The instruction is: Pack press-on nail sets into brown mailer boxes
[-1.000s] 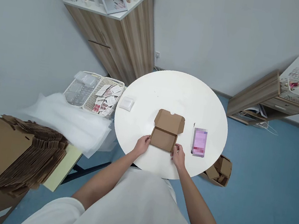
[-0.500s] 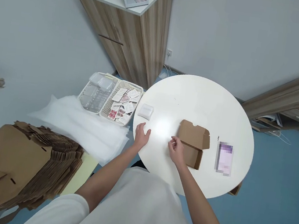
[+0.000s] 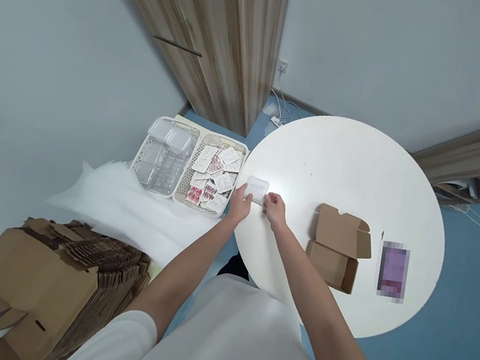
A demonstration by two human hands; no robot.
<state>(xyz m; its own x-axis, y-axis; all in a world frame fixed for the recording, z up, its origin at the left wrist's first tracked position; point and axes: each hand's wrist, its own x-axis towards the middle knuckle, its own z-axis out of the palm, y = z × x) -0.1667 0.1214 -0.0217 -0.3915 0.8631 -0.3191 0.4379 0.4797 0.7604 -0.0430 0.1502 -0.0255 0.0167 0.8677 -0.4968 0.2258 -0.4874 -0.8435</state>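
A small white packet (image 3: 257, 189), rectangular and apparently wrapped in thin translucent sheet, lies at the left side of the round white table (image 3: 350, 160). My left hand (image 3: 240, 205) grips its left edge, thumb near the front corner. At the packet's right front corner, the fingers of my right hand (image 3: 275, 210) are pinched together on it. To the right sits a brown cardboard box (image 3: 338, 241) with its lid folded back; the visible inside of it is bare cardboard.
A blurred-out purple item (image 3: 393, 270) lies right of the box. Left of the table stand a basket of clear plastic cases (image 3: 165, 157) and a basket of printed cards (image 3: 213, 176). Nearer are white foam sheets (image 3: 137, 213) and a stack of flattened cartons (image 3: 42, 283). A wooden cabinet (image 3: 223, 46) stands behind.
Both hands have moved forward to the white packet and taken hold of its edges; before, they were apart from it. The view has shifted, so the table appears further right.
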